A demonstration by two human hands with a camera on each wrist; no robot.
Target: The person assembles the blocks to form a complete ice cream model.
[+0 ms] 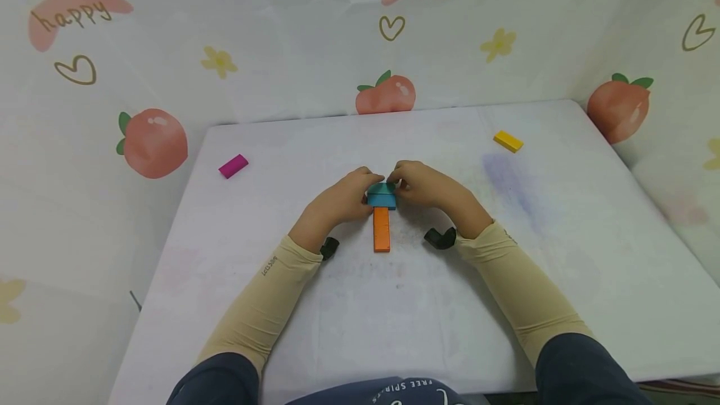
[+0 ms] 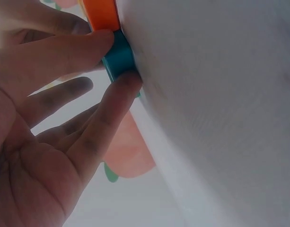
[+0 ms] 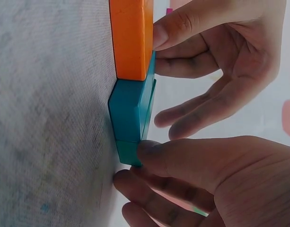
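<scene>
Left hand: at the left side of the row; thumb and one fingertip clamp on the blue block, thumb by the joint with the orange bar, fingertip toward the green block. Other fingers held away from the blocks.
Right hand: at the right end of the green block; thumb pressed on it, fingers curled beyond its far side, so clamped on it. Firmness: cannot tell.
Orange bar: flat on the table, near the middle, long axis pointing toward the person; far end touches the blue block.
Blue block: on the table, set crosswise against the bar, wider than it; lies between bar and green block.
Green block: against the far side of the blue block, rounded edge facing away from the person; partly covered by fingertips.
Pink block: alone near the far left corner, well apart from the row, lying at a slant.
Yellow block: alone toward the far right, also slanted, well apart.
Table surface: white, purple smudge nearer the yellow block than the row.
Arms: tan sleeves reach the wrists.
</scene>
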